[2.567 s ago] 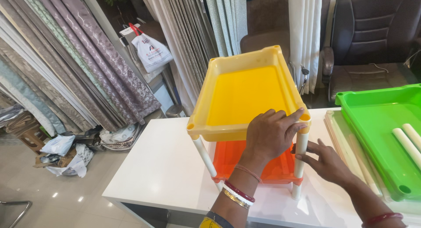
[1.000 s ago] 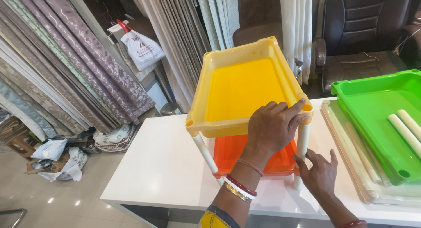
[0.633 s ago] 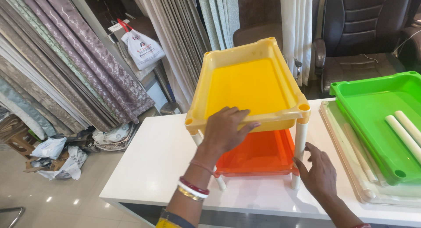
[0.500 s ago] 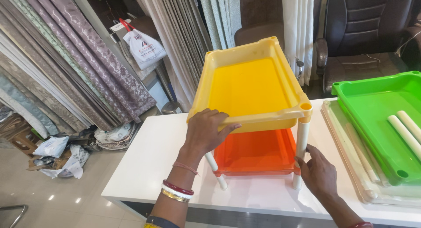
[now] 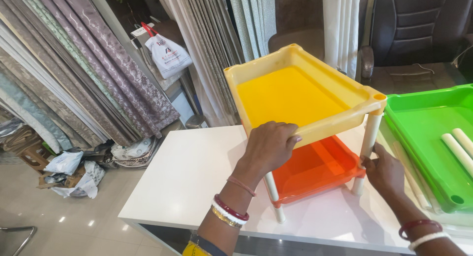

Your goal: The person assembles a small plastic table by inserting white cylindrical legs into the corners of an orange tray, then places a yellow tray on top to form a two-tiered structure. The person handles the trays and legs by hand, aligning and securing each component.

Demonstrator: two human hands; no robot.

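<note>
A: Entry, hands first. The left hand (image 5: 268,147) is closed over the near front corner of the yellow tray (image 5: 290,96), fingers curled over its rim, thumb side below. Bangles on that wrist.

B: And the right hand (image 5: 384,170)?

A: Wrapped around the lower part of the white leg (image 5: 367,142) at the rack's near right corner, just above where the leg meets the orange tray (image 5: 315,170). Fingers closed on the leg; bangles on that wrist too.

B: Position of the rack?

A: It stands on the white desk (image 5: 192,177), turned at an angle to the desk's edge. Yellow tray on top, orange tray below it, white legs between them and beneath. A second white leg (image 5: 273,197) shows under the left hand, its foot on the desk.

B: Surroundings?

A: To the right, touching or just beside the rack, lies a green tray (image 5: 423,125) with two loose white tubes (image 5: 458,150) inside. Behind the desk hang curtains (image 5: 88,64) in grey, purple and pale green. A white carrier bag (image 5: 167,54) with red handles hangs among them. A dark chair (image 5: 419,29) stands at the back right. Crumpled bags (image 5: 74,170) lie on the tiled floor (image 5: 64,221) to the left.
</note>
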